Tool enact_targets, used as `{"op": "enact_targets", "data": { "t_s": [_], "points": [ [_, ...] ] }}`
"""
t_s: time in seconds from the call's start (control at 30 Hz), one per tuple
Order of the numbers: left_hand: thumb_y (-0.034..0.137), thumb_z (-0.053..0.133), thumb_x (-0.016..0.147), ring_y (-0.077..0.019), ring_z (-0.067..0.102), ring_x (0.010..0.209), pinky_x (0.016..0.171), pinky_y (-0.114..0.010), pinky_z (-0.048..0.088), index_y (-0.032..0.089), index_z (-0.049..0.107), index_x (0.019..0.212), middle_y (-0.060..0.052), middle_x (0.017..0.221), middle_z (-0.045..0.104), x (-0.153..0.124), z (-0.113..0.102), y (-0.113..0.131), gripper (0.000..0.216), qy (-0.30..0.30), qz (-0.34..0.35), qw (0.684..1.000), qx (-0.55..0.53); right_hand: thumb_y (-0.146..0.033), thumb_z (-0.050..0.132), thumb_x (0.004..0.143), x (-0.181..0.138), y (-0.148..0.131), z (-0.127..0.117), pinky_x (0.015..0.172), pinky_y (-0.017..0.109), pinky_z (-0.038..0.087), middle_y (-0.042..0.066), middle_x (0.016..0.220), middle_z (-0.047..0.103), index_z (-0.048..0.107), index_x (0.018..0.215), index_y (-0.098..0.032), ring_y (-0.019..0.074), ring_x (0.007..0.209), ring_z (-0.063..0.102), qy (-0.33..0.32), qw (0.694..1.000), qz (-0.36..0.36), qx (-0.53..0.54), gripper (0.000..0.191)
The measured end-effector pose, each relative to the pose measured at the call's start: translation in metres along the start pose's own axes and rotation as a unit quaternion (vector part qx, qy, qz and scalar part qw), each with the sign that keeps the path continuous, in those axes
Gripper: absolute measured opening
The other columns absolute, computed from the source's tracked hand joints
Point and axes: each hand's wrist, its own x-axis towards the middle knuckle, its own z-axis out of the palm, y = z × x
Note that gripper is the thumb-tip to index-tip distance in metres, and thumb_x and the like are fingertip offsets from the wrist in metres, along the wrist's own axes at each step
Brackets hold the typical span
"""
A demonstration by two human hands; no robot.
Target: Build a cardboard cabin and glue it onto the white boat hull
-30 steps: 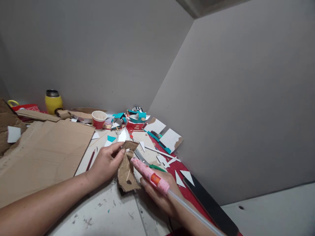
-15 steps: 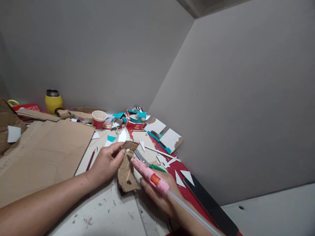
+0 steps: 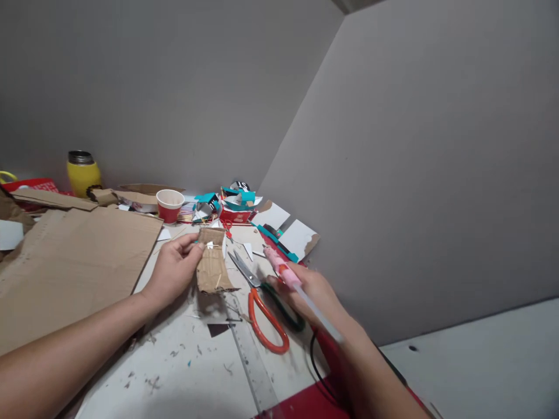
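Observation:
My left hand [image 3: 172,272] pinches a small folded piece of brown corrugated cardboard [image 3: 212,265] by its upper left corner and holds it just above the white table [image 3: 183,366]. My right hand [image 3: 312,294] grips a pink hot glue gun [image 3: 283,269] with a clear glue stick [image 3: 318,317] sticking out behind; its nozzle points up and away, to the right of the cardboard piece. Orange and green handled scissors [image 3: 262,308] lie between my two hands.
A large cardboard sheet [image 3: 70,262] covers the left of the table. A red paper cup [image 3: 169,205], a yellow jar [image 3: 82,173] and a heap of teal, white and red paper scraps [image 3: 231,206] stand at the back. A metal ruler [image 3: 251,355] lies in front. Grey walls close in behind and at right.
My right hand has carried the glue gun right and away from the cardboard piece. My left hand turned the piece and lifted it further back. The scissors now show.

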Motion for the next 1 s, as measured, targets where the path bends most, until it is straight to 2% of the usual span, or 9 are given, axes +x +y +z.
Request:
{"op": "enact_targets", "data": {
  "t_s": [0.17, 0.3, 0.4, 0.47, 0.5, 0.57, 0.63, 0.8, 1.0],
  "points": [
    [0.038, 0.068, 0.078, -0.0146, 0.065, 0.073, 0.060, -0.020, 0.050, 0.016, 0.070, 0.106, -0.003, 0.085, 0.074, 0.002, 0.000, -0.003, 0.035, 0.018, -0.015, 1.000, -0.001, -0.048, 0.053, 0.084, 0.018, 0.024, 0.009, 0.056, 0.027, 0.033, 0.007, 0.083, 0.067, 0.061, 0.086, -0.018, 0.0203, 0.069, 0.058, -0.092, 0.990, 0.083, -0.062, 0.031],
    [0.038, 0.070, 0.075, -0.0151, 0.065, 0.071, 0.060, -0.021, 0.051, 0.017, 0.071, 0.104, -0.003, 0.083, 0.074, 0.002, 0.001, 0.000, 0.036, 0.031, -0.016, 0.999, -0.002, -0.048, 0.053, 0.086, 0.018, 0.035, 0.013, 0.061, 0.029, 0.037, 0.012, 0.099, 0.065, 0.063, 0.104, -0.016, 0.0244, 0.084, 0.061, -0.112, 0.987, 0.073, -0.085, 0.038],
    [0.038, 0.070, 0.074, -0.0151, 0.064, 0.070, 0.060, -0.021, 0.051, 0.015, 0.072, 0.102, -0.003, 0.080, 0.074, 0.002, 0.003, 0.004, 0.037, 0.024, -0.017, 1.000, -0.010, -0.043, 0.054, 0.089, 0.006, 0.019, 0.007, 0.071, 0.032, 0.042, 0.013, 0.107, 0.063, 0.061, 0.114, -0.016, 0.0247, 0.093, 0.060, -0.034, 0.999, 0.017, -0.036, 0.038],
    [0.038, 0.070, 0.073, -0.0149, 0.064, 0.069, 0.059, -0.021, 0.050, 0.014, 0.072, 0.101, -0.003, 0.078, 0.073, 0.002, 0.003, 0.006, 0.036, 0.031, -0.014, 0.999, -0.003, -0.036, 0.054, 0.090, -0.006, -0.003, 0.000, 0.073, 0.031, 0.044, 0.010, 0.100, 0.065, 0.062, 0.108, -0.016, 0.0207, 0.088, 0.060, -0.002, 0.998, -0.055, 0.042, 0.028],
    [0.037, 0.070, 0.073, -0.0147, 0.063, 0.068, 0.058, -0.021, 0.050, 0.014, 0.072, 0.100, -0.003, 0.076, 0.073, 0.002, 0.003, 0.006, 0.036, 0.037, -0.012, 0.999, 0.004, -0.032, 0.054, 0.090, -0.013, -0.015, -0.003, 0.073, 0.030, 0.044, 0.009, 0.096, 0.066, 0.063, 0.102, -0.016, 0.0189, 0.085, 0.060, -0.021, 0.991, -0.103, 0.081, 0.022],
    [0.036, 0.070, 0.073, -0.0143, 0.063, 0.066, 0.057, -0.021, 0.050, 0.013, 0.072, 0.099, -0.002, 0.073, 0.072, 0.002, 0.004, 0.007, 0.035, 0.047, -0.006, 0.999, 0.013, -0.026, 0.052, 0.092, -0.025, -0.039, -0.007, 0.071, 0.027, 0.043, 0.007, 0.086, 0.065, 0.063, 0.092, -0.016, 0.0160, 0.078, 0.058, -0.111, 0.963, -0.212, 0.121, 0.015],
    [0.035, 0.069, 0.073, -0.0146, 0.063, 0.068, 0.058, -0.021, 0.050, 0.013, 0.072, 0.099, -0.002, 0.074, 0.072, 0.001, 0.004, 0.007, 0.033, 0.048, -0.001, 0.999, 0.014, -0.022, 0.050, 0.093, -0.033, -0.056, -0.007, 0.066, 0.025, 0.041, 0.006, 0.080, 0.063, 0.063, 0.085, -0.015, 0.0143, 0.073, 0.056, -0.164, 0.945, -0.260, 0.111, 0.017],
    [0.034, 0.068, 0.075, -0.0142, 0.062, 0.068, 0.058, -0.020, 0.049, 0.014, 0.072, 0.100, -0.002, 0.076, 0.072, 0.002, 0.004, 0.005, 0.032, 0.042, 0.003, 0.999, 0.008, -0.020, 0.047, 0.094, -0.034, -0.072, 0.010, 0.061, 0.026, 0.035, 0.005, 0.076, 0.062, 0.061, 0.079, -0.014, 0.0135, 0.066, 0.053, -0.164, 0.943, -0.288, 0.032, 0.021],
    [0.035, 0.067, 0.075, -0.0124, 0.058, 0.062, 0.057, -0.020, 0.046, 0.012, 0.071, 0.102, 0.001, 0.069, 0.067, 0.005, 0.000, 0.000, 0.035, 0.030, 0.010, 0.999, -0.011, -0.007, 0.053, 0.083, -0.022, -0.095, 0.021, 0.057, 0.027, 0.034, 0.005, 0.077, 0.065, 0.060, 0.079, -0.014, 0.0139, 0.065, 0.056, -0.205, 0.905, -0.371, -0.042, 0.011]
  ]
}}
